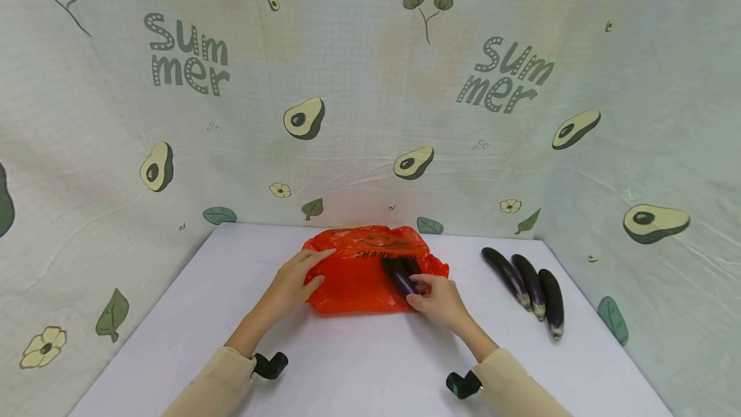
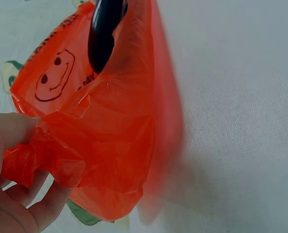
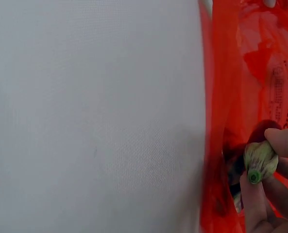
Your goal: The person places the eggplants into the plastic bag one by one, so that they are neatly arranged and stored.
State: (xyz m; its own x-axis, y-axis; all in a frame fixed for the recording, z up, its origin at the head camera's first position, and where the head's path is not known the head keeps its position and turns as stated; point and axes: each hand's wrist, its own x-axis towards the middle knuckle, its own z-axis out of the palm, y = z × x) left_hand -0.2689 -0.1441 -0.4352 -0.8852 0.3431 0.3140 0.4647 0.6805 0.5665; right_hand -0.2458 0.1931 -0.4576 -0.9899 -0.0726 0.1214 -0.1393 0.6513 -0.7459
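Note:
A red plastic bag (image 1: 353, 285) printed with a smiling face and lettering lies on the table with its mouth toward me. My left hand (image 1: 292, 278) holds the bag's left edge, the thin plastic bunched between thumb and fingers in the left wrist view. At the bag's right side, my right hand (image 1: 437, 298) pinches an eggplant (image 1: 399, 277) by its stem end. Its pale green cap (image 3: 260, 158) shows between thumb and fingers in the right wrist view. The eggplant's dark body slants into the bag's mouth. Another dark eggplant (image 1: 413, 266) shows just behind it.
Three eggplants (image 1: 527, 285) lie side by side on the white table (image 1: 370, 365), right of the bag. A patterned cloth (image 1: 359, 82) with avocados and lettering hangs behind the table and along both sides. Black camera mounts sit at both wrists.

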